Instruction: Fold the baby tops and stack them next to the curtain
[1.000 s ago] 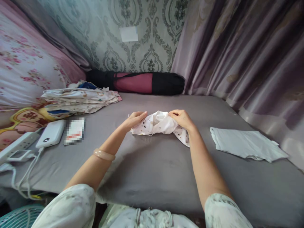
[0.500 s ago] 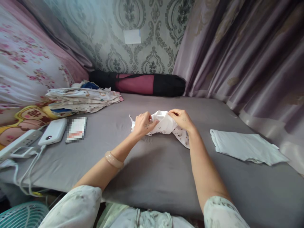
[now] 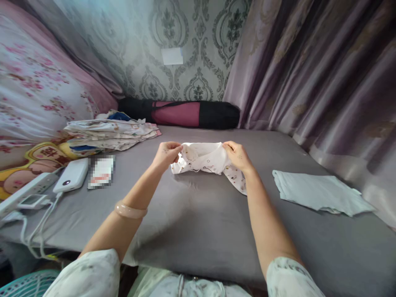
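A small white printed garment [image 3: 204, 159] is stretched between both hands over the grey bed sheet [image 3: 198, 222]. My left hand [image 3: 165, 153] pinches its left upper edge with closed fingers. My right hand [image 3: 237, 155] pinches the right upper edge, and a printed flap of the garment hangs down beside my right wrist onto the sheet. A pale bangle [image 3: 130, 210] sits on my left forearm.
A folded white cloth [image 3: 318, 192] lies at the right. A stack of folded printed clothes [image 3: 111, 133] sits at the back left, a black and maroon rolled bag [image 3: 185, 113] by the wall. A white power bank [image 3: 71, 175], power strip [image 3: 21, 194] and cables lie left. Curtains hang right.
My left hand took hold of the garment's left edge and pulled it out to the left and up, so the crumpled garment is now spread between both hands.
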